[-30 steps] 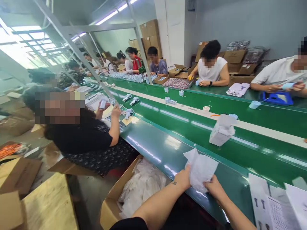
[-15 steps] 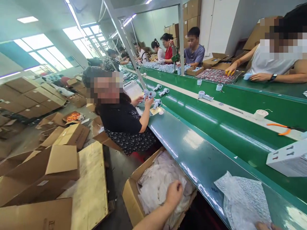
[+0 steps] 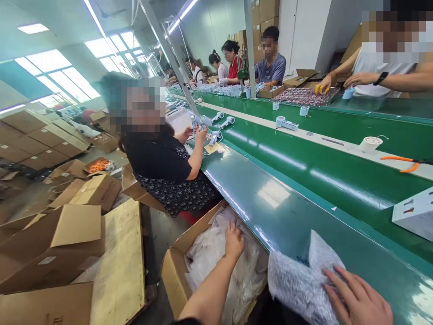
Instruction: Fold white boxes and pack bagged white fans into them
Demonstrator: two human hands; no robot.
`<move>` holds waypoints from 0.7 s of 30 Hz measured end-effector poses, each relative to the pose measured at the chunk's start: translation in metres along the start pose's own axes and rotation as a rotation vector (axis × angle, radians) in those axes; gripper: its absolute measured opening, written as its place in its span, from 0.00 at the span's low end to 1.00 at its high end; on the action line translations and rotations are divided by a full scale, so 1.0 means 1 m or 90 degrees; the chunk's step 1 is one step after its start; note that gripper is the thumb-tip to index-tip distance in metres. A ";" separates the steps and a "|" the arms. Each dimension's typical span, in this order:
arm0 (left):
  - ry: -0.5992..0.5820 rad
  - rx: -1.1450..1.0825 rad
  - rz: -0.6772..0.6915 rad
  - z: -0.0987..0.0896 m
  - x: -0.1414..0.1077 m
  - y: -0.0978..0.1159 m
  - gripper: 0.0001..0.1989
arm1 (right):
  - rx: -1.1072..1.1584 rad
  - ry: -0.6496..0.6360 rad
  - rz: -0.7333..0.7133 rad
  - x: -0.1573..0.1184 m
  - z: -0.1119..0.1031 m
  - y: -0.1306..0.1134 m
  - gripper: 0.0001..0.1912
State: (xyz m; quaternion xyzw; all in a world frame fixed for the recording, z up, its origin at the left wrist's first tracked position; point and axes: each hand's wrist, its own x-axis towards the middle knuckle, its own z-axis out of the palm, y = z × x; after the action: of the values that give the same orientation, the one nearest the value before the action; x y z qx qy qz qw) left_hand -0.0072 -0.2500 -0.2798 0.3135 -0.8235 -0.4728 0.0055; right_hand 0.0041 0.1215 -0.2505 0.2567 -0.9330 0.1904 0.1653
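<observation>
My left hand (image 3: 234,240) reaches into an open cardboard box (image 3: 176,277) below the bench edge. Its fingers are partly stretched and apart, over a heap of clear plastic bags (image 3: 207,255); whether they touch one is unclear. On the bench (image 3: 250,180), a bubble wrap bag (image 3: 297,280) lies folded, with one part hanging past the near edge. My right hand (image 3: 358,293) rests on the bag's right side with its fingers spread.
A white box with slots (image 3: 416,212) and orange-handled pliers (image 3: 407,164) are at the right. Along the green conveyor (image 3: 270,153) sit a white round part (image 3: 370,144) and a handheld fan (image 3: 287,123). A co-worker (image 3: 158,153) sits ahead, holding fan parts. Cartons (image 3: 77,225) fill the left.
My left hand has shifted slightly up and left over the plastic bags, its fingers less curled. My right hand has come further into view, and the bubble wrap bag has moved left to the bench edge.
</observation>
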 end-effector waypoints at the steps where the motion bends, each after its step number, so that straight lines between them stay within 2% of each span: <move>1: 0.022 -0.053 -0.012 -0.015 -0.013 0.002 0.03 | 0.000 0.009 0.038 0.004 0.000 -0.003 0.17; 3: 0.057 -0.170 -0.053 -0.046 -0.040 0.010 0.04 | 0.063 0.020 0.145 0.009 -0.002 -0.009 0.19; 6: 0.061 -0.350 -0.124 -0.082 -0.076 0.035 0.10 | 0.164 -0.022 0.314 0.018 -0.013 -0.015 0.22; 8: 0.031 -0.450 -0.164 -0.093 -0.093 0.059 0.13 | 0.195 -0.048 0.434 0.028 -0.026 -0.016 0.22; 10: -0.015 -0.526 -0.197 -0.092 -0.107 0.087 0.14 | 0.186 -0.068 0.555 0.038 -0.042 -0.016 0.22; 13: -0.093 -0.596 -0.238 -0.068 -0.126 0.127 0.11 | 0.173 -0.083 0.660 0.043 -0.061 -0.016 0.25; 16: -0.164 -0.618 -0.282 -0.028 -0.144 0.157 0.10 | 0.202 -0.095 0.662 0.038 -0.066 -0.020 0.24; 21: -0.223 -0.554 -0.376 0.038 -0.162 0.176 0.08 | 0.239 -0.107 0.691 0.030 -0.066 -0.025 0.23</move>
State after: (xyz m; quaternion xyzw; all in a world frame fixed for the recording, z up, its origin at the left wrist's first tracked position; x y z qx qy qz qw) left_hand 0.0220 -0.0733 -0.1166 0.4164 -0.4182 -0.7958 -0.1356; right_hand 0.0070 0.1182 -0.1741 -0.2196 -0.8912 0.3890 -0.0788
